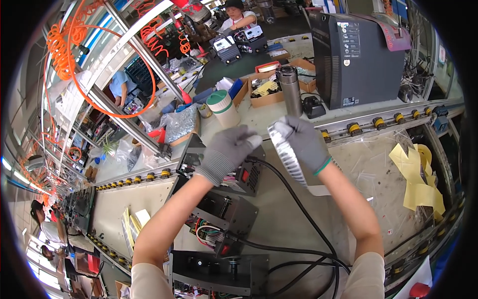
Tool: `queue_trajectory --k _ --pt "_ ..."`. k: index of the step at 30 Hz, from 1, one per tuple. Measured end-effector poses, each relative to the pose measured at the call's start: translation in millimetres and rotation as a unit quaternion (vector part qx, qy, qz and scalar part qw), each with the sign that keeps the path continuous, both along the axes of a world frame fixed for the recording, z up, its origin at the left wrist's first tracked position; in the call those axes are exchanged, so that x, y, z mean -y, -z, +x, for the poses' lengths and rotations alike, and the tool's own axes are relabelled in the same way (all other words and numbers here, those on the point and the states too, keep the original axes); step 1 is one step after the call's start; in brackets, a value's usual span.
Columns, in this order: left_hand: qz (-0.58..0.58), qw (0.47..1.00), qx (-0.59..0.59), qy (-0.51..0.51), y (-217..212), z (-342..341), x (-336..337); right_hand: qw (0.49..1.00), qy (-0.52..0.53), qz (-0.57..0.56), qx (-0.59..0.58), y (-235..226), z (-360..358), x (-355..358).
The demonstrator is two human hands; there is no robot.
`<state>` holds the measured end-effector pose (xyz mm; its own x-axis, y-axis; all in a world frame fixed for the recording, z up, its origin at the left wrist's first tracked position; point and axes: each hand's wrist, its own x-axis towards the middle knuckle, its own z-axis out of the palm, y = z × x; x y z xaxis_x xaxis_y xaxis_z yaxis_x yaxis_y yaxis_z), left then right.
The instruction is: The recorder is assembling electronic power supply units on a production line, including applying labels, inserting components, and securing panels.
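Nearer us than the steel flask [291, 97], our right hand [307, 145] grips a silvery strip [290, 160] by its end; our left hand [226, 151] is curled, contents unclear. It looks light, bendy, perhaps slippery: we'd pinch the strip's edges.

At upper right, pale labels [350, 40] stand on the dark cabinet [376, 70]; their print is too small to read.

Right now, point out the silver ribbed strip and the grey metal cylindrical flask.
Silver ribbed strip [287, 155]: head view, on its ribbed length.
Grey metal cylindrical flask [291, 93]: head view, mid-body.
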<state>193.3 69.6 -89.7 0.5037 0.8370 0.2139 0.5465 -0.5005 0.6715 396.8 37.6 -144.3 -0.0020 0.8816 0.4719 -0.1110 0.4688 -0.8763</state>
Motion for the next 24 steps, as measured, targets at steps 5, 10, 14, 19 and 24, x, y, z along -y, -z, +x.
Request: queue_trajectory --k 5,10,14,19,24 --pt "0.069 0.962 -0.265 0.016 20.9 -19.2 -19.3 0.979 0.005 -0.025 0.205 19.0 26.6 -44.7" --pt "-0.081 0.990 -0.116 -0.023 43.4 -28.1 -10.0 0.961 -0.068 -0.050 0.263 48.1 11.6 -41.5" --pt "-0.079 0.994 -0.067 -0.028 40.7 -32.1 -2.1 0.981 -0.011 -0.006 0.195 30.7 1.8 -3.3" --pt "0.059 0.997 -0.015 0.048 22.3 -46.8 38.6 0.968 -0.146 0.023 0.203 14.1 -19.2 85.7" --pt "0.124 0.987 -0.100 0.009 5.9 -72.0 105.4 0.958 -0.138 -0.107 0.229 39.5 -69.3 103.7"
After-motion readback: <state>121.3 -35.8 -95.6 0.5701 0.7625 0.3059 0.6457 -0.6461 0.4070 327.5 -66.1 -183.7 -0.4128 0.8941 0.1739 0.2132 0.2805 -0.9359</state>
